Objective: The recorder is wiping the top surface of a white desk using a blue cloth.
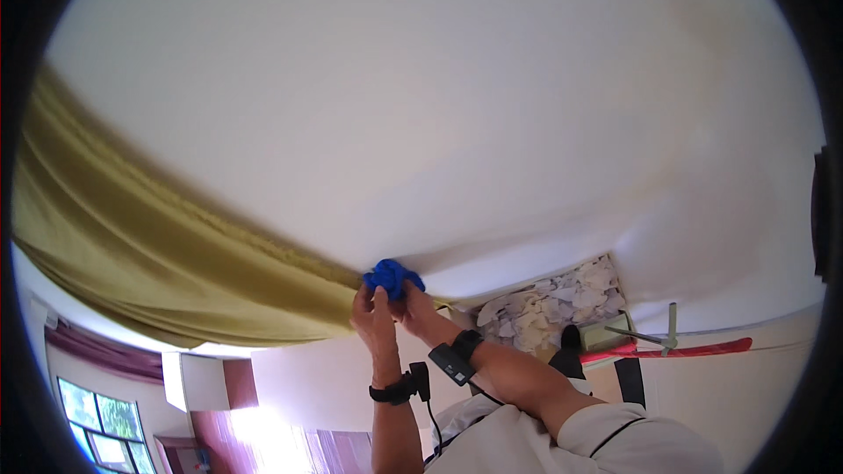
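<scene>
Head view: we find left hand (374, 320) and right hand (419, 310) nearly closed, pinching bunched blue cloth (387, 276). We note an olive curtain (176, 254) alongside.

Behind the bare left grip (376, 323), a black fabric wrist strap (392, 390) carries a small black plastic box (421, 379). Behind the bare right grip (416, 309), a matching dark strap (471, 342) bears a larger rectangular black box (451, 364) with faint pale markings. Thin black cables (434, 421) trail from both boxes. Farther back sits a loose whitish short-sleeved shirt (509, 443), its sleeve (597, 430) crossed by a dark line.
</scene>
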A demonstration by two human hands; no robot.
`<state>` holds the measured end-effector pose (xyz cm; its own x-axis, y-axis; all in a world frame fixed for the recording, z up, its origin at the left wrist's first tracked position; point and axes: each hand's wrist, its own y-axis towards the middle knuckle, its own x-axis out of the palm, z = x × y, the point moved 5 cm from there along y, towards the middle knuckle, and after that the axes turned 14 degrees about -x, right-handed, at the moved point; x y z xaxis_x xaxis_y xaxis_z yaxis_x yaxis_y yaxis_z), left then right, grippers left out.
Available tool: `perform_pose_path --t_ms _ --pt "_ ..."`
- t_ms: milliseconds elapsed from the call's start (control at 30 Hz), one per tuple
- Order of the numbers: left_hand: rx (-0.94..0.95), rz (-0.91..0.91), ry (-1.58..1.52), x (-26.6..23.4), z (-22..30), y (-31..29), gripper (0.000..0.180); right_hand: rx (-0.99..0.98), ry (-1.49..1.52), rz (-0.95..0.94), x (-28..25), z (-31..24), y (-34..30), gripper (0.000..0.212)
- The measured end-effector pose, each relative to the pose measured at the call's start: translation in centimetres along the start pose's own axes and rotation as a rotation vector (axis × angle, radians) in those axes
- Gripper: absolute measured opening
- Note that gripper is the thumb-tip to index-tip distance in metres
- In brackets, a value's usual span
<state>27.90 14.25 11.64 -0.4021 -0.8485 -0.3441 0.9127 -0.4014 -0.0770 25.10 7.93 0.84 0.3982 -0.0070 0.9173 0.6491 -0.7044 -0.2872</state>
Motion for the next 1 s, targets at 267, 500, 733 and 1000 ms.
perform_pose_path --t_ms 267,500,733,1000 --pt "0.091 -0.131 0.037 10.4 5.8 -6.4 0.039 -0.098 0.195 -0.034 -3.6 -12.0 -0.8 0.029" --pt "0.106 -0.738 0.066 25.7 9.4 -12.7 0.044 -0.481 0.058 0.026 -12.2 -30.6 -2.2 0.031" --pt "-0.005 -1.039 0.039 33.5 10.3 -18.0 0.051 -0.69 0.142 0.417 -16.7 -50.3 -3.8 0.014" --pt "-0.092 -1.038 0.078 33.4 8.4 -17.0 0.049 -0.8 0.014 0.443 -17.4 -64.7 -6.3 0.016"
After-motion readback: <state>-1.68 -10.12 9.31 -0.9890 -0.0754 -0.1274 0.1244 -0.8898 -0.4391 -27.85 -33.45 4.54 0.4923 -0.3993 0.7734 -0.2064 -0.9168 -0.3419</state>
